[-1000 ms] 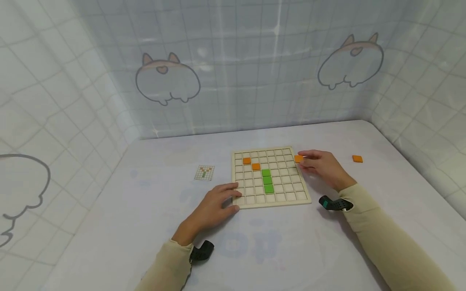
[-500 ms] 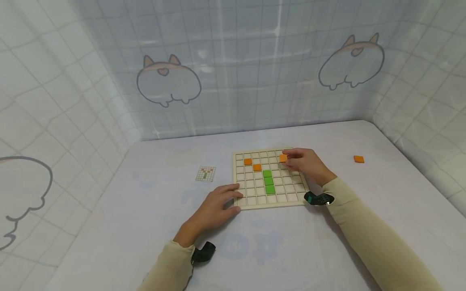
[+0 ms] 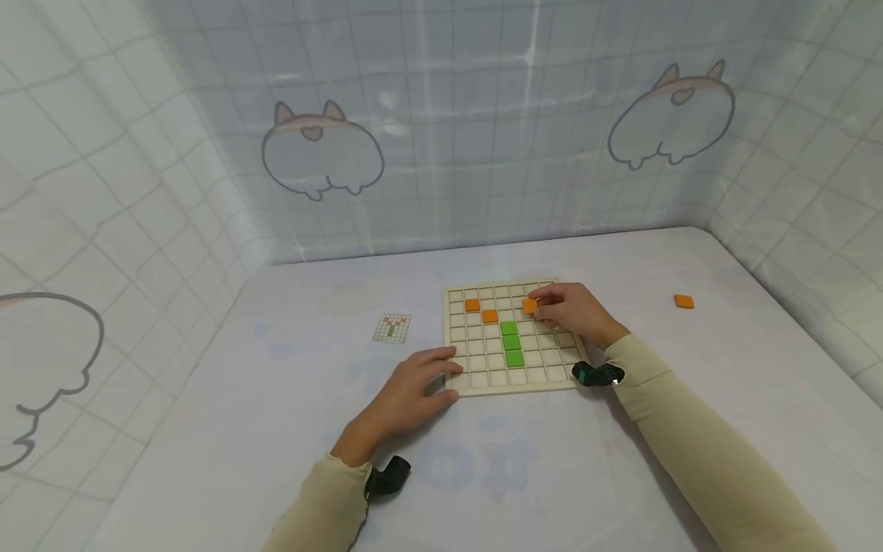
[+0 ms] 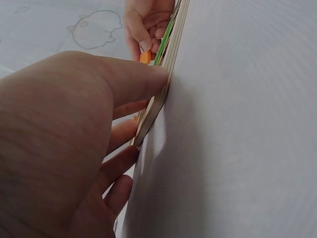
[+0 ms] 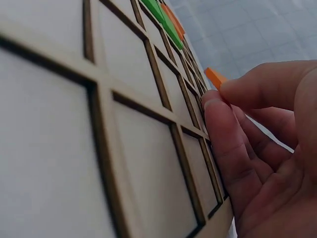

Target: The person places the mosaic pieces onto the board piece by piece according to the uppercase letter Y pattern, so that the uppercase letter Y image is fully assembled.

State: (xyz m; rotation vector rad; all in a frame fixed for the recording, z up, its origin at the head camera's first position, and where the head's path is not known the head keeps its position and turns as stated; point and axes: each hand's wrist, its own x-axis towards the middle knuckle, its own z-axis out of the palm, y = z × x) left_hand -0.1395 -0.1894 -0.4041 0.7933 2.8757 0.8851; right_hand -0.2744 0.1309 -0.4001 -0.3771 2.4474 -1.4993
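Note:
A square wooden grid board lies on the table. Three green tiles form a column in its middle, with two orange tiles stepping up to the left. My right hand pinches another orange tile between thumb and fingers over the upper right cells; the right wrist view shows this pinched tile tilted. My left hand rests at the board's left edge, fingers spread on the rim. In the left wrist view its thumb touches the board's side.
A small card with a printed grid pattern lies left of the board. One loose orange tile lies on the table to the right. Patterned cloth walls enclose the back and sides.
My right hand has moved left from the board's right edge to over its upper right cells, carrying the orange tile. The left hand has stayed at the left edge.

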